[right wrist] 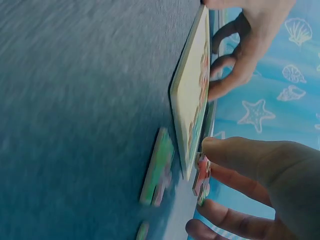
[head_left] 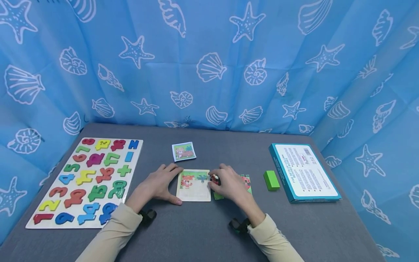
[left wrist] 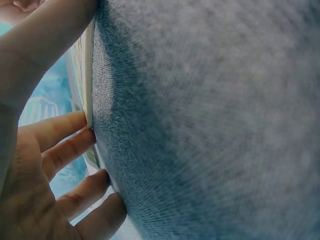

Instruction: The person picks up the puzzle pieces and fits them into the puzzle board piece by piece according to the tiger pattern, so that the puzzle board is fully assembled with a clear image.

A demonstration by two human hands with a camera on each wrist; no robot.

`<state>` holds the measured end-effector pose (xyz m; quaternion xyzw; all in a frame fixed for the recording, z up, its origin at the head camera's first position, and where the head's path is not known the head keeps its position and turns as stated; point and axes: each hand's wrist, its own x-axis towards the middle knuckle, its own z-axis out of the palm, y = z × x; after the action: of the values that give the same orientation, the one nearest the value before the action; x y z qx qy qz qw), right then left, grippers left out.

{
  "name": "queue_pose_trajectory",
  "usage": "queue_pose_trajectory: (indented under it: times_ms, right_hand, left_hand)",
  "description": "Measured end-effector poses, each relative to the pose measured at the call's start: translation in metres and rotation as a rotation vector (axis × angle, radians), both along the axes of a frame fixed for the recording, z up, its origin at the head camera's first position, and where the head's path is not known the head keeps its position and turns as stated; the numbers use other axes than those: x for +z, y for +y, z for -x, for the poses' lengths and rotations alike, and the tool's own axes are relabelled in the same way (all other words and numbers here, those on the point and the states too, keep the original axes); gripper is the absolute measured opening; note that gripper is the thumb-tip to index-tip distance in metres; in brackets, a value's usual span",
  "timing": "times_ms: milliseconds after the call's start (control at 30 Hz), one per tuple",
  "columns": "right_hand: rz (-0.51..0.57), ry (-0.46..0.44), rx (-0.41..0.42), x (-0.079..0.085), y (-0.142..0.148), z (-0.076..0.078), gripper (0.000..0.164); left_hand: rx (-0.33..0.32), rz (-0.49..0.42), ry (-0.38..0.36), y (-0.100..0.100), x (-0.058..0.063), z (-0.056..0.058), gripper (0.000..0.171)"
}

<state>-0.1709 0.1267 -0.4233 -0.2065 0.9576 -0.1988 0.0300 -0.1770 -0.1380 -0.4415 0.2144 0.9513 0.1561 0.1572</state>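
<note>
A square wooden puzzle board (head_left: 200,193) lies flat in the middle of the table, with joined picture pieces (head_left: 187,181) showing an orange animal at its upper left. Spread along the board's left side, my left hand (head_left: 160,185) touches its edge with thumb and fingertips. At the right edge, my right hand (head_left: 231,185) pinches a red and green jigsaw piece (right wrist: 202,175) between thumb and fingers. Another loose jigsaw piece (right wrist: 159,167) lies on the cloth beside the board. More loose pieces (head_left: 247,182) lie to the right, partly hidden by that hand.
Behind the board lies a small picture card (head_left: 184,151). A number board (head_left: 73,182) with coloured figures fills the left side. To the right are a green block (head_left: 271,181) and a blue-edged box (head_left: 306,173). A blue shell-patterned curtain (head_left: 209,65) hangs behind the table.
</note>
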Motion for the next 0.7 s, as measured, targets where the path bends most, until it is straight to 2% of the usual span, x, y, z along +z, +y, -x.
queue_pose_trajectory:
  times_ms: [400, 700]
  right_hand:
    - [-0.005, -0.029, 0.081, -0.001, -0.021, -0.003, 0.026]
    - [-0.054, -0.048, 0.128, -0.006, -0.038, -0.004, 0.025]
  left_hand:
    - [0.003, 0.002, -0.010, 0.000, 0.000, 0.001, 0.110]
    - [0.000, -0.007, -0.004, 0.001, 0.001, 0.000, 0.110]
